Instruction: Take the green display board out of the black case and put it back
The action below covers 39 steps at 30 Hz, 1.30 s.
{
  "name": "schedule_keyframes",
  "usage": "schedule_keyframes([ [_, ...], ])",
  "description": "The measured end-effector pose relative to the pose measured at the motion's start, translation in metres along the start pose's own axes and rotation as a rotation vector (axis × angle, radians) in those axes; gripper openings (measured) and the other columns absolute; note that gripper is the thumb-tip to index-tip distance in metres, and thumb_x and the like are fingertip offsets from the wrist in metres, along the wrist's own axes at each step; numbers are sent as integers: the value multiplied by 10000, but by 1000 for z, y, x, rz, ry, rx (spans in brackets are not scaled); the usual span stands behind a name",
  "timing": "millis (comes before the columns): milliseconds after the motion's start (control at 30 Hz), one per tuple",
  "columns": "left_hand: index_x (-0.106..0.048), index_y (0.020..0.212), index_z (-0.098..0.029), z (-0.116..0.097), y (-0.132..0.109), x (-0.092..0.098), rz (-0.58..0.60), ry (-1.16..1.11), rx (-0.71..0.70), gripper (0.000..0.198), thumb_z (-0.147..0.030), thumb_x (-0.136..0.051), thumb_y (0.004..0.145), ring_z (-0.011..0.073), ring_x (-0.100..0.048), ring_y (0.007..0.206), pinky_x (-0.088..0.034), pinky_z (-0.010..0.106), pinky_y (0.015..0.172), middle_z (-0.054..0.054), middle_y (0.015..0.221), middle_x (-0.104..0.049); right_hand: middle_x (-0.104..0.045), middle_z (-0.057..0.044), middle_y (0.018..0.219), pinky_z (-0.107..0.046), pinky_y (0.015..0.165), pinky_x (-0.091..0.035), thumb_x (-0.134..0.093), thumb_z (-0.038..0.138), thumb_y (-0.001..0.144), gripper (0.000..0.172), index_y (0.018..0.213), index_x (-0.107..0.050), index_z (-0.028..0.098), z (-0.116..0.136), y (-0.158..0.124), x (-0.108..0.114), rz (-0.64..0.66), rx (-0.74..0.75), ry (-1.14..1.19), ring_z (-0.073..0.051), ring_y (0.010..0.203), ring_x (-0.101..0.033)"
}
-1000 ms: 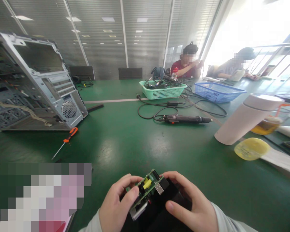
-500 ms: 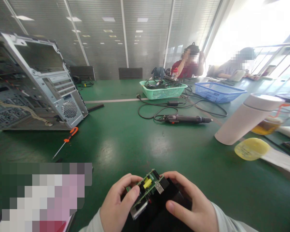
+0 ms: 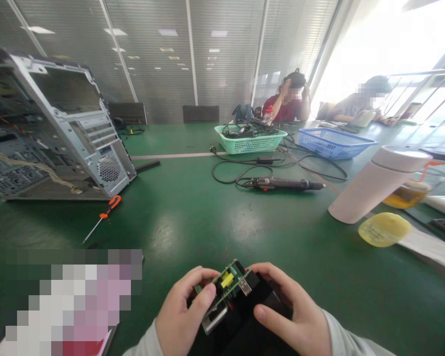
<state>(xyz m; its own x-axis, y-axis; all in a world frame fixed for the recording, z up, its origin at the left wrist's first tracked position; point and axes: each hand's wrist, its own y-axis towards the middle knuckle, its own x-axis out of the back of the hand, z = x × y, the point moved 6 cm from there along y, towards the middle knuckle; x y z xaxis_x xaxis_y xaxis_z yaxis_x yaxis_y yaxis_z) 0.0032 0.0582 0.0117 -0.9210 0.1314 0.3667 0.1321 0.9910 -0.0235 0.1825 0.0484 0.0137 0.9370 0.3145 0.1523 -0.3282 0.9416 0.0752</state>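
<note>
My left hand point(image 3: 185, 309) is closed on a small green circuit board point(image 3: 228, 282), thumb on its near side and fingers behind. The board is tilted and carries a yellow component and a metal USB port point(image 3: 244, 287). Below it sits a silvery metal part point(image 3: 215, 320). My right hand point(image 3: 294, 309) curls around a glossy black piece point(image 3: 272, 299) like a casing, next to the board; its fingertips come near the board's upper corner. Both hands are low in the view, at the table's near edge. Where the black piece ends is hard to make out.
On the green table point(image 3: 193, 212) stand an open computer case point(image 3: 113, 143), an orange screwdriver point(image 3: 104, 215), a corded electric screwdriver point(image 3: 285, 184), a green basket point(image 3: 250, 143) of cables, a blue basket point(image 3: 333, 146) and a pale tumbler point(image 3: 374, 188). Two people sit at the far right.
Both hands keep their hold on the circuit board and the black piece, almost still. The board's angle differs only very slightly, and the camera view has shifted a little.
</note>
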Motion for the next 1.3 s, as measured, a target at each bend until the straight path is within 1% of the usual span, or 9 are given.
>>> schedule_keyframes([
  [133, -726, 859, -183, -1, 0, 0, -1, 6, -14, 298, -347, -479, 831, 229, -640, 738, -437, 294, 650, 25, 757, -678, -661, -65, 943, -300, 769, -508, -644, 463, 825, 381, 1076, -572, 186, -1, 0, 0, 2, -21, -14, -237, 933, -622],
  [300, -725, 873, -182, 0, 0, 0, 1, 8, -15, 295, -337, -477, 835, 223, -650, 729, -450, 288, 653, 20, 752, -681, -660, -67, 936, -306, 766, -511, -633, 484, 829, 389, 1073, -568, 188, -1, 0, 0, 8, -21, -22, -249, 962, -620],
  [500, -713, 886, -186, 3, 0, -1, 10, 22, -8, 299, -347, -466, 843, 221, -644, 739, -450, 289, 657, 24, 762, -678, -656, -40, 929, -279, 758, -496, -637, 470, 843, 358, 1073, -571, 204, -3, 0, -1, 13, 1, 23, -222, 930, -620],
  [733, -709, 889, -188, 2, 1, -2, 23, 26, -13, 301, -357, -463, 850, 226, -645, 749, -451, 302, 676, 28, 773, -684, -661, -46, 913, -285, 738, -499, -629, 505, 850, 372, 1064, -587, 203, -4, 0, 0, 3, 10, 21, -227, 916, -623],
  [967, -715, 879, -175, 1, 0, -1, 12, 15, 3, 305, -355, -472, 835, 228, -648, 740, -457, 296, 676, 28, 765, -688, -654, -43, 937, -282, 760, -490, -635, 460, 857, 344, 1080, -577, 205, -8, 0, -1, 8, 22, 53, -218, 921, -616],
  [1067, -728, 826, -184, -5, 0, 1, -32, -50, 20, 290, -342, -486, 817, 225, -655, 744, -465, 282, 692, 19, 747, -710, -652, -43, 950, -285, 775, -482, -645, 423, 848, 337, 1095, -570, 205, -9, -1, -3, 11, 32, 69, -216, 919, -609],
  [1167, -748, 774, -209, -9, -2, 3, -106, -141, 53, 281, -346, -504, 798, 225, -654, 713, -482, 277, 690, 3, 710, -732, -639, -27, 953, -277, 788, -454, -663, 380, 825, 351, 1120, -561, 221, -10, -2, -2, -6, -16, 50, -214, 958, -587],
  [1233, -762, 787, -222, -3, -4, 5, -151, -193, 102, 292, -366, -509, 795, 235, -662, 718, -500, 286, 693, 3, 731, -753, -630, -23, 960, -276, 798, -439, -660, 370, 816, 348, 1116, -562, 223, -8, -2, -1, -12, -40, 45, -211, 958, -576],
  [1300, -775, 828, -218, 13, -6, 11, -223, -209, 155, 300, -379, -524, 792, 262, -679, 833, -507, 305, 778, 21, 842, -780, -620, -26, 954, -272, 776, -430, -655, 379, 812, 340, 1096, -562, 216, -6, -2, -1, -9, -53, 48, -201, 911, -568],
])
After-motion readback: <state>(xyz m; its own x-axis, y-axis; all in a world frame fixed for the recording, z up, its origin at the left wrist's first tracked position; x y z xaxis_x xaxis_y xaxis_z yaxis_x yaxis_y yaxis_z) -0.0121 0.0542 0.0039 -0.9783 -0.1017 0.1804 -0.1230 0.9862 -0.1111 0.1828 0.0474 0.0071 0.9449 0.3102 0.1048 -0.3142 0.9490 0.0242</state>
